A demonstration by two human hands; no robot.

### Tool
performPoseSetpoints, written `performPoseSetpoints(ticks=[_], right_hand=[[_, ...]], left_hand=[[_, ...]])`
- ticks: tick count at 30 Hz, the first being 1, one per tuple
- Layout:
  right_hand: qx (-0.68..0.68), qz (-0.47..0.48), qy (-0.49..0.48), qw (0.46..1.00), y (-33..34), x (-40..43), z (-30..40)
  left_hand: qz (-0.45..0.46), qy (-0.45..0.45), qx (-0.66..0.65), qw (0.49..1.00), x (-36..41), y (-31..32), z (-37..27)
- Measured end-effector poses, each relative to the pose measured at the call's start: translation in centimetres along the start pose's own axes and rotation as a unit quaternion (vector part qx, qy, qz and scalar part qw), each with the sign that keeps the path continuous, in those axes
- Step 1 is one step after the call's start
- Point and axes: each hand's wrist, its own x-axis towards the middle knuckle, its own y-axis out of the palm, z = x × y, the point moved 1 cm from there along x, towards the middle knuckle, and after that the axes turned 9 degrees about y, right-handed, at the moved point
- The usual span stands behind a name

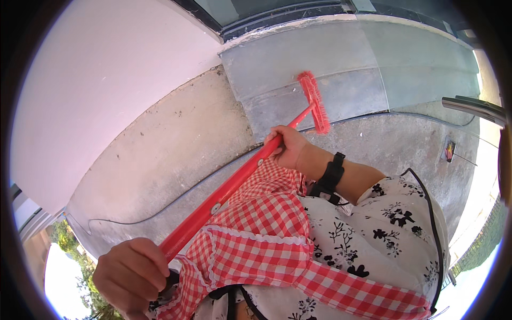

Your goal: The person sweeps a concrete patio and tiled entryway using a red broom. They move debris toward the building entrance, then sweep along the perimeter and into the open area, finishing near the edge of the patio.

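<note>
A red long-handled floor brush runs diagonally across the view. Its bristled brush head (314, 100) rests on the grey step slabs (348, 92) near their front edge. Lower on the red handle (224, 196), my right hand (290, 146) is wrapped around the shaft, a black band (332, 176) on that forearm. My left hand (130, 272) grips the handle's upper end, close to my chest; its palm side is hidden. Behind the shaft hang the folds of a red-and-white checked apron (256, 256).
A pale wall (112, 88) rises on the left. Along the concrete floor (192, 128) and the step's edge lies a thin dark cable or hose (160, 216). A metal bar (474, 109) juts in at right, above a small dark object (450, 150) with a thin rod.
</note>
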Motion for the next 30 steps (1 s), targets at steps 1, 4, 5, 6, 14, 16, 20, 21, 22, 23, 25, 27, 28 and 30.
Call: performPoseSetpoints(ticks=[1, 4, 5, 6, 14, 16, 20, 21, 22, 23, 25, 27, 28, 30], right_hand=[[0.016, -0.003, -0.019, 1.000, -1.3, -0.2, 1.0], [0.073, -0.061, -0.132, 0.987, -5.7, -0.6, 5.7], [0.063, -0.084, -0.170, 0.980, -6.3, 0.2, 6.9], [0.062, -0.083, -0.165, 0.981, -5.9, 1.4, 7.0], [-0.067, -0.231, -0.094, 0.966, 3.6, 13.3, -1.8], [-0.051, -0.225, -0.101, 0.968, 3.9, 13.1, -3.8], [-0.134, -0.114, 0.019, 0.984, 2.5, 9.5, -6.4], [-0.137, -0.084, 0.033, 0.986, 2.2, 7.1, -6.3], [-0.120, -0.082, 0.027, 0.989, 1.9, 5.4, -6.2], [-0.090, -0.084, 0.013, 0.992, 0.8, 4.1, -5.5], [-0.034, -0.101, -0.004, 0.994, 0.6, 2.0, -4.7], [-0.069, -0.073, -0.051, 0.994, -0.7, 3.8, -2.6], [-0.056, -0.078, -0.063, 0.993, -1.5, 5.0, -1.2], [-0.071, -0.179, -0.096, 0.977, -1.8, 7.7, 0.0]], left_hand=[[0.000, -0.048, 0.006, 0.999, -0.7, 0.1, 0.4], [-0.055, -0.116, -0.030, 0.991, -1.6, -0.6, 6.8], [-0.068, -0.135, -0.033, 0.988, -2.1, -1.0, 8.1], [-0.070, -0.138, -0.029, 0.988, -2.4, -0.8, 8.3], [-0.235, -0.154, 0.119, 0.952, -2.1, 1.9, 2.3], [-0.285, -0.127, 0.192, 0.930, -2.5, 1.6, 1.3], [-0.197, -0.056, 0.196, 0.959, -2.7, 2.5, -1.8], [-0.203, -0.060, 0.197, 0.957, -2.8, 2.1, -2.0], [-0.202, -0.033, 0.149, 0.967, -2.9, 1.8, -2.6], [-0.193, -0.009, 0.088, 0.977, -3.3, 0.7, -2.3], [-0.115, -0.074, 0.060, 0.989, -4.7, -1.2, -2.7], [-0.125, -0.069, 0.029, 0.989, -6.2, -1.5, -1.2], [-0.144, -0.093, 0.017, 0.985, -6.2, -2.1, 1.7], [-0.193, -0.131, 0.053, 0.971, -6.7, -2.0, 2.2]])
